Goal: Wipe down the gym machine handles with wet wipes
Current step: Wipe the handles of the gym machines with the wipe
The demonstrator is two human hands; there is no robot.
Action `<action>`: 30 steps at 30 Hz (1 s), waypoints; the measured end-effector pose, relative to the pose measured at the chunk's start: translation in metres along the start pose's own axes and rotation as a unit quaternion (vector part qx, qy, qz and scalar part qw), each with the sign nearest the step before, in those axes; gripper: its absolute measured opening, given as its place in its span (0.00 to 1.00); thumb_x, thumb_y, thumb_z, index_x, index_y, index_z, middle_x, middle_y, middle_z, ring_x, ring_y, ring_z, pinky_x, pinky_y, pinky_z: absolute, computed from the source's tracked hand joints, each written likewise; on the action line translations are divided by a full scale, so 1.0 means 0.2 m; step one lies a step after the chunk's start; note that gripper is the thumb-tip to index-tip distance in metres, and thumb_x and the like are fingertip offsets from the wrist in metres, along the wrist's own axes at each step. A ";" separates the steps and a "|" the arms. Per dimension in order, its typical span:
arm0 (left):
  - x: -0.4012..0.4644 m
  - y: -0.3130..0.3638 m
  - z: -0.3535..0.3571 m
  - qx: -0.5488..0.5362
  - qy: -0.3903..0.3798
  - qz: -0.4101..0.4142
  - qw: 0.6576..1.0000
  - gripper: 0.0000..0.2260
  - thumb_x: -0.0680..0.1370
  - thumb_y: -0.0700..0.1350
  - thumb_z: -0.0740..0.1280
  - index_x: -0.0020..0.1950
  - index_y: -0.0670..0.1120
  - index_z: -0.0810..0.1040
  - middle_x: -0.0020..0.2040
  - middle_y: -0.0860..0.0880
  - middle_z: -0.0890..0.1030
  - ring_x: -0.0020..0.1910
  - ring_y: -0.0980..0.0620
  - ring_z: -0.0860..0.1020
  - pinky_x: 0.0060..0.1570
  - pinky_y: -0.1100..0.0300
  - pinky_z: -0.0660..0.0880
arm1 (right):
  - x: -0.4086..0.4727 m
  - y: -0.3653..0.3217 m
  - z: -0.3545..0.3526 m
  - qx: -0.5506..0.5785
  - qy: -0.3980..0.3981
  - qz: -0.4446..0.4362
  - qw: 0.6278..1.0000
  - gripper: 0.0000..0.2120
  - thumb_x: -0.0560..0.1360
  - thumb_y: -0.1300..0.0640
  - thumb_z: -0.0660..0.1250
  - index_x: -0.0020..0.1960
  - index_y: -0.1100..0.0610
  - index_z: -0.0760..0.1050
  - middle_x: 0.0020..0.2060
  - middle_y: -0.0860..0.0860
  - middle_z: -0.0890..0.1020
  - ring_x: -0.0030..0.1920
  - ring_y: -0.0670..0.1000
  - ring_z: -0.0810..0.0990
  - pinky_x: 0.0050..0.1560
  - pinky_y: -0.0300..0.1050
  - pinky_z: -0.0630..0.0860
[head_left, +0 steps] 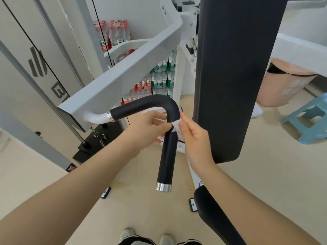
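A black padded L-shaped handle (168, 156) with a silver end cap (163, 186) sticks out from the white machine arm (123, 71). A small white wet wipe (176, 127) is wrapped around the handle just below its bend. My left hand (150, 128) pinches the wipe from the left side of the handle. My right hand (192, 137) pinches it from the right. Both hands hold the wipe against the grip.
A tall black back pad (235, 76) stands right of the handle, a black seat pad (212, 213) below it. Packs of bottled water (159, 76) are stacked behind. A pink bin (283, 82) and a blue stool (311, 119) stand at right. Cables (44, 55) run at left.
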State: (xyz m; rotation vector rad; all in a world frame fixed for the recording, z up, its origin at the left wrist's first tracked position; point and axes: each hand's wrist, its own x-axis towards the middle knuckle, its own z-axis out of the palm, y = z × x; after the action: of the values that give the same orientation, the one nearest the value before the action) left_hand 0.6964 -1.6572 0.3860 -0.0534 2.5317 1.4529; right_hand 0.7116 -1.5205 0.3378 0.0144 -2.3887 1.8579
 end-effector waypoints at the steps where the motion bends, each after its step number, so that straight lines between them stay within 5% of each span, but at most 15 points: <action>1: -0.01 0.00 0.01 -0.014 -0.026 -0.016 0.999 0.15 0.76 0.46 0.67 0.62 0.49 0.72 0.51 0.52 0.79 0.44 0.56 0.79 0.42 0.66 0.78 | -0.03 -0.01 0.01 0.036 -0.021 0.041 0.998 0.14 0.79 0.52 0.57 0.62 0.46 0.74 0.53 0.42 0.80 0.56 0.42 0.77 0.59 0.35 0.73; 7: 0.00 -0.01 0.02 -0.007 -0.001 0.013 1.000 0.12 0.75 0.43 0.68 0.58 0.49 0.75 0.52 0.52 0.79 0.43 0.56 0.79 0.39 0.67 0.76 | 0.09 -0.06 0.02 0.211 -0.084 0.204 0.952 0.16 0.80 0.48 0.55 0.58 0.52 0.77 0.55 0.52 0.82 0.59 0.52 0.78 0.67 0.55 0.68; 12: 0.01 0.00 0.01 -0.023 -0.001 0.009 1.000 0.11 0.74 0.43 0.69 0.56 0.47 0.76 0.50 0.51 0.79 0.36 0.57 0.78 0.31 0.71 0.74 | -0.05 -0.01 -0.04 0.218 -0.156 0.242 0.932 0.14 0.78 0.49 0.60 0.55 0.55 0.79 0.53 0.53 0.83 0.56 0.50 0.81 0.66 0.51 0.70; 16: 0.01 0.00 0.01 -0.033 -0.019 0.014 0.999 0.10 0.74 0.43 0.70 0.54 0.47 0.76 0.47 0.51 0.79 0.31 0.62 0.80 0.31 0.70 0.75 | 0.04 -0.05 -0.05 0.214 -0.085 0.227 0.946 0.14 0.78 0.52 0.62 0.58 0.58 0.78 0.53 0.54 0.83 0.55 0.51 0.81 0.64 0.49 0.73; 21: 0.04 0.01 -0.02 -0.064 -0.038 -0.016 0.997 0.11 0.73 0.41 0.71 0.53 0.45 0.76 0.49 0.48 0.80 0.38 0.54 0.82 0.33 0.69 0.77 | -0.28 -0.01 -0.05 0.178 -0.139 0.250 0.941 0.09 0.77 0.57 0.63 0.42 0.55 0.80 0.38 0.46 0.85 0.44 0.44 0.84 0.39 0.30 0.77; 26: 0.02 -0.01 -0.02 -0.074 -0.039 -0.008 0.996 0.11 0.72 0.43 0.71 0.53 0.47 0.77 0.47 0.51 0.81 0.41 0.55 0.82 0.38 0.66 0.79 | -0.18 -0.08 0.01 0.217 -0.058 0.235 0.946 0.09 0.77 0.56 0.62 0.51 0.54 0.80 0.49 0.53 0.84 0.52 0.51 0.82 0.56 0.44 0.77; 30: -0.07 -0.06 -0.01 -0.095 -0.014 0.006 0.995 0.13 0.75 0.42 0.67 0.60 0.47 0.74 0.52 0.50 0.81 0.48 0.53 0.81 0.52 0.56 0.78 | -0.36 -0.09 0.07 0.162 -0.048 0.215 0.962 0.07 0.76 0.52 0.63 0.45 0.51 0.80 0.45 0.53 0.83 0.47 0.46 0.81 0.48 0.37 0.75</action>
State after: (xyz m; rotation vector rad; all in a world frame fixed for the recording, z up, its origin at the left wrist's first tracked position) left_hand 0.7109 -1.6652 0.3795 -0.0469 2.3689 1.6817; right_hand 0.7837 -1.5427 0.3441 -0.4282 -2.2499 2.4754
